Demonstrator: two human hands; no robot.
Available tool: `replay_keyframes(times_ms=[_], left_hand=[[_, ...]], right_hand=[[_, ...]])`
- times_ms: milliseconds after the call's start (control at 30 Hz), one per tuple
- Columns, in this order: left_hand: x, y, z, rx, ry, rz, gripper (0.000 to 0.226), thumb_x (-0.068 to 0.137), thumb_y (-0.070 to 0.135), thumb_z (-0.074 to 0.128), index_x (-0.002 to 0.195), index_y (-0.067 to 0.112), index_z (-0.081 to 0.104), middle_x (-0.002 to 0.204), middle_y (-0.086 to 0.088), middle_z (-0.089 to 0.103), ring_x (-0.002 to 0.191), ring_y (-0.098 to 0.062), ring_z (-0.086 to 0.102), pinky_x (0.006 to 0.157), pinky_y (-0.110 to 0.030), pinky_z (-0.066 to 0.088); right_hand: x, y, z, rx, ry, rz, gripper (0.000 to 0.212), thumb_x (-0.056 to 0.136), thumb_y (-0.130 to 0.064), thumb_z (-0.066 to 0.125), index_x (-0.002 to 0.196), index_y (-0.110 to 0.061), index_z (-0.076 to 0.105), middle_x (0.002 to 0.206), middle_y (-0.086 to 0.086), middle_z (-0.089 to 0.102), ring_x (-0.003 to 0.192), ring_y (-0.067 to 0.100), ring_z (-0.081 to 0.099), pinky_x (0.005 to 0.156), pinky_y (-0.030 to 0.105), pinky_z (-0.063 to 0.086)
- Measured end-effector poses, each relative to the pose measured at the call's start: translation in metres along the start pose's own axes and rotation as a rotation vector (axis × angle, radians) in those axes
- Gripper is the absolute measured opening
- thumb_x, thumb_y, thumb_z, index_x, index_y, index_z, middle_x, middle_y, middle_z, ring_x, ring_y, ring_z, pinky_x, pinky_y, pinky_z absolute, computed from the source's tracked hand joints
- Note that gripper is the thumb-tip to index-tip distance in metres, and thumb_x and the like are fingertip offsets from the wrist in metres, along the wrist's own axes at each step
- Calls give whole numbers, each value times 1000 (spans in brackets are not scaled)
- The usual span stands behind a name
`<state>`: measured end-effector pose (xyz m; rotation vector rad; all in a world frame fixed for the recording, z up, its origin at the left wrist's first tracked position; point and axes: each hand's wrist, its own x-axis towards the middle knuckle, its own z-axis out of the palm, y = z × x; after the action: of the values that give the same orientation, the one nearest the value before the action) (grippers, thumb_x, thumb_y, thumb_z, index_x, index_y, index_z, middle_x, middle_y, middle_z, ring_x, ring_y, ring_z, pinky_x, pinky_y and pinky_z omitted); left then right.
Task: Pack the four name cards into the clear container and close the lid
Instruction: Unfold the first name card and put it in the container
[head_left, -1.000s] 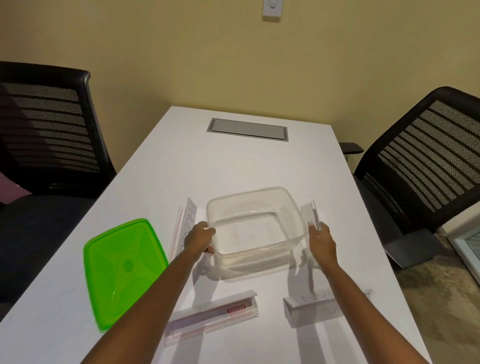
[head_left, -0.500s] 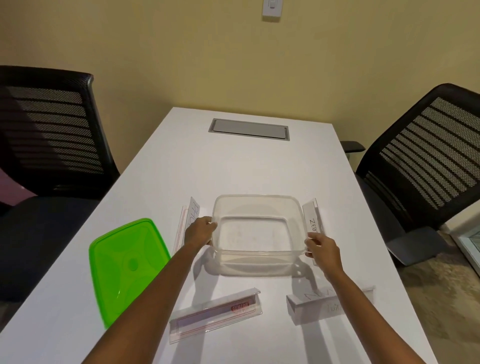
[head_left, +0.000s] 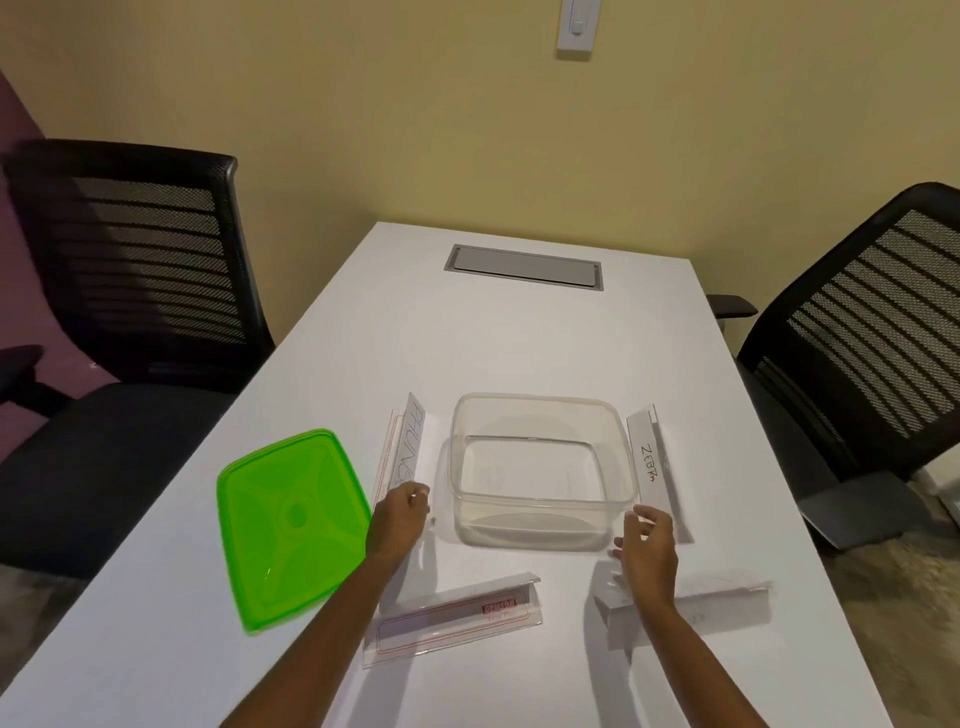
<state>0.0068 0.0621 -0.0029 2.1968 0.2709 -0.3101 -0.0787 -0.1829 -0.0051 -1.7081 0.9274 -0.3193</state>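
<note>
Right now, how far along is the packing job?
Barely begun. The lid is already off, lying left of the empty container. Nothing is in hand: left hand and right hand sit open beside its near corners. All four cards are still on the table; packing and closing remain.

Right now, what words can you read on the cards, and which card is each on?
"ZEBRA": handwritten on the name card right of the clear container.
"PHUN...": on the name card left of the container; the left hand hides the end.
Red label on the near-left card: too blurred to read.
Near-right card: faint, unreadable.
</note>
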Motion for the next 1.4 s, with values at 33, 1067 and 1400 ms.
replay_keyframes(times_ms=[33, 1067, 1400], left_hand=[[-7, -7, -3, 49, 27, -11, 30, 96, 14, 42, 114, 4, 66, 113, -19, 70, 102, -32, 65, 86, -35, 51], [-47, -63, -71, -79, 28, -277, 31, 90, -2, 54, 120, -11, 57, 89, -21, 61, 62, -23, 54, 48, -23, 33], [-41, -39, -97, -228, 219, -227, 34, 81, -14, 51, 112, -11, 63, 115, -31, 65, 109, -46, 59, 70, -35, 40]], right_hand=[[-8, 6, 4, -16, -9, 11, 25, 97, -15, 42, 117, 0, 49, 111, 25, 60, 81, 32, 59, 74, 38, 49], [-70, -23, 29, 10, -739, 146, 26, 81, 12, 52, 59, -3, 52, 53, 10, 52, 41, 13, 44, 50, 22, 42], [-81, -64, 39, -14, -698, -67, 14, 77, 9, 57, 76, -4, 62, 65, 7, 63, 51, 16, 50, 55, 23, 45]])
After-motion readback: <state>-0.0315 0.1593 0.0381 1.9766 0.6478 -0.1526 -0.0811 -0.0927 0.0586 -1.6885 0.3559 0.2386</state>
